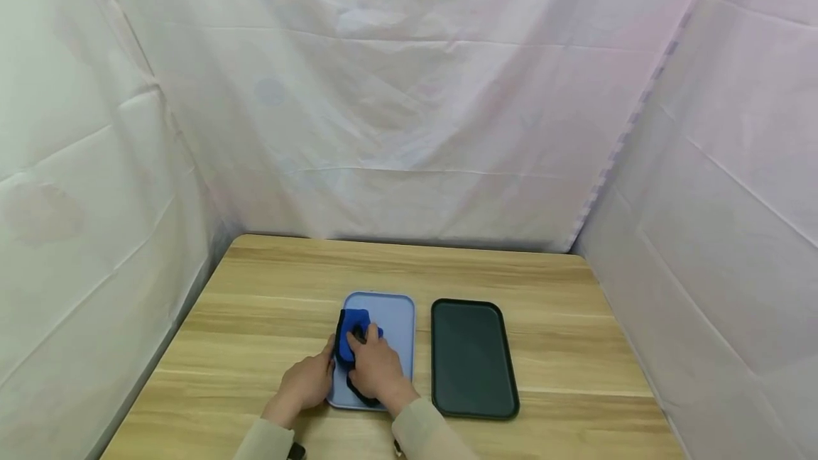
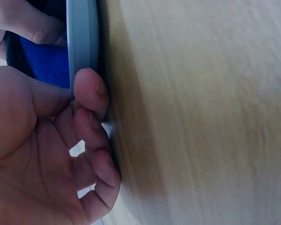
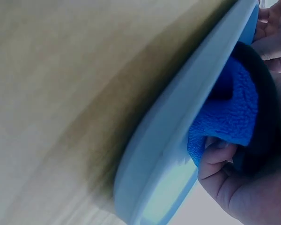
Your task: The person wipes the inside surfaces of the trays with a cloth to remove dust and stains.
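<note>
A light blue rectangular tray (image 1: 397, 318) lies on the table, with a blue fleecy cloth (image 1: 354, 318) edged in black on its left half. My right hand (image 1: 375, 368) holds the cloth down on the tray. In the right wrist view a fingertip curls at the fold of the cloth (image 3: 229, 122). My left hand (image 1: 307, 380) is at the tray's left edge. In the left wrist view it pinches the tray wall (image 2: 84, 42), fingertips (image 2: 90, 91) on the outer side and the thumb partly hidden behind the wall.
A dark green tray (image 1: 473, 357) lies right of the blue one, a narrow gap between them. Both sit on a wood-grain table (image 1: 268, 282). White cloth curtains (image 1: 409, 105) hang behind it and on both sides.
</note>
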Tool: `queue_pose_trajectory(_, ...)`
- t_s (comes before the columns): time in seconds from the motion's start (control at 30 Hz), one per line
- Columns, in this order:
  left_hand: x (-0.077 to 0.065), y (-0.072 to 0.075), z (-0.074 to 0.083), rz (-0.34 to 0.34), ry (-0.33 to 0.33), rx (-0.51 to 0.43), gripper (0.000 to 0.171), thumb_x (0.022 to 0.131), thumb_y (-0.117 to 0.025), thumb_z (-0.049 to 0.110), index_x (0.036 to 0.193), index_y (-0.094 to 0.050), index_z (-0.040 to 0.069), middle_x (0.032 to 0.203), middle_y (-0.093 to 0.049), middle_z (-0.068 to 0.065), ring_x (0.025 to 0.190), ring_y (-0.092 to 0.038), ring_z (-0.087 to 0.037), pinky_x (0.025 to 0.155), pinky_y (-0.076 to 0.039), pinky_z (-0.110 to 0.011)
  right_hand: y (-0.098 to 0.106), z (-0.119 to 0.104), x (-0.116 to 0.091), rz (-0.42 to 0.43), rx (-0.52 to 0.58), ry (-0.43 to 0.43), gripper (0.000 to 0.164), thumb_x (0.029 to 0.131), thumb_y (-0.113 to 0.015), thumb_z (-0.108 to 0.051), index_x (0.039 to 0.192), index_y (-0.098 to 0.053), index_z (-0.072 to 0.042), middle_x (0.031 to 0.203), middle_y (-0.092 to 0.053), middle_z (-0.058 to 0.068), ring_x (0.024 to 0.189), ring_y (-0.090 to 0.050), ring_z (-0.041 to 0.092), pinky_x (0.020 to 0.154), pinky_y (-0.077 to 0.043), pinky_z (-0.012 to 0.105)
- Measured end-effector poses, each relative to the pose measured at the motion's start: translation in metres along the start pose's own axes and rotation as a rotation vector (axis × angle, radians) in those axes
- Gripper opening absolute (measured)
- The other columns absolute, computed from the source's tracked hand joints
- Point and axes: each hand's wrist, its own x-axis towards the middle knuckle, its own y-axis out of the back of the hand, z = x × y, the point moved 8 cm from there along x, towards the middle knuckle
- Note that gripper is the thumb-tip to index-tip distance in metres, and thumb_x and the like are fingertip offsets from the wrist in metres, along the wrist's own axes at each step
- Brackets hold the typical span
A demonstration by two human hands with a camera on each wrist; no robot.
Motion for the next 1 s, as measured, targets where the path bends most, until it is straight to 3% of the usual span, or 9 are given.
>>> queue_pose_trajectory(0.27,0.000,0.000,0.001,-0.010,-0.011,-0.022,0.056,0.107,-0.046,0.016,0.160,-0.036,0.002,0.071,-0.061,-0.004,0.057,-0.052,-0.020,0.054,-0.040,-0.037,-0.003,-0.004,-0.008,0.027,-0.030,0.012,0.073,0.087,-0.082,-0.037,0.153,-0.052,-0.028,0.148,-0.045,0.021,0.101,-0.067,0.031,0.064,-0.057,0.039)
queue_pose_trajectory(0.8,-0.001,-0.001,-0.002,-0.016,-0.009,-0.037,0.057,0.106,-0.045,0.017,0.160,-0.035,0.002,0.071,-0.058,-0.003,0.057,-0.051,-0.020,0.053,-0.039,-0.036,-0.009,-0.007,-0.018,-0.003,-0.004,0.014,0.076,0.085,-0.084,-0.038,0.153,-0.052,-0.031,0.145,-0.046,0.018,0.105,-0.065,0.029,0.065,-0.056,0.037)
queue_pose_trajectory(1.0,-0.001,0.000,-0.001,-0.013,-0.009,-0.041,0.059,0.104,-0.046,0.014,0.160,-0.034,0.002,0.067,-0.055,-0.003,0.055,-0.050,-0.020,0.052,-0.038,-0.035,-0.009,-0.008,-0.020,0.010,-0.023,0.017,0.076,0.084,-0.085,-0.039,0.152,-0.054,-0.031,0.139,-0.048,0.017,0.097,-0.066,0.026,0.061,-0.054,0.035)
